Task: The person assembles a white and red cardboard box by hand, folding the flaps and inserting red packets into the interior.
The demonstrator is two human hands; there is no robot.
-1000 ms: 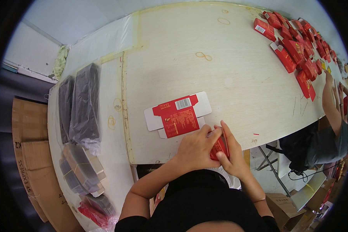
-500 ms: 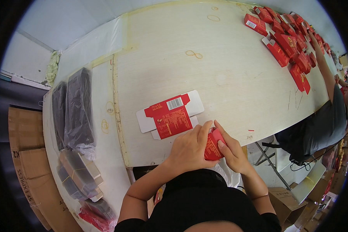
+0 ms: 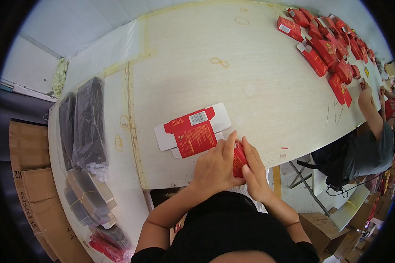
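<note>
A small red carton (image 3: 239, 163) is held between my two hands at the table's near edge. My left hand (image 3: 215, 166) wraps its left side, with the fingers pointing up along it. From the other side my right hand (image 3: 255, 173) closes on the carton, its thumb across the lower part of the face. Much of the carton is hidden by the fingers. Just left of my hands lies a flat, unfolded red carton (image 3: 194, 133) with white flaps and a barcode panel.
Many red cartons (image 3: 324, 50) are piled at the far right, where a co-worker's arm (image 3: 369, 107) reaches in. Grey plastic-wrapped packs (image 3: 88, 125) and banded clear sleeves (image 3: 87, 193) lie at the left. Brown cardboard (image 3: 35, 188) stands beside the table (image 3: 175, 65).
My hands and the carton have shifted slightly left, and my right fingers have moved in closer along it. The co-worker's arm has drawn back from the carton pile.
</note>
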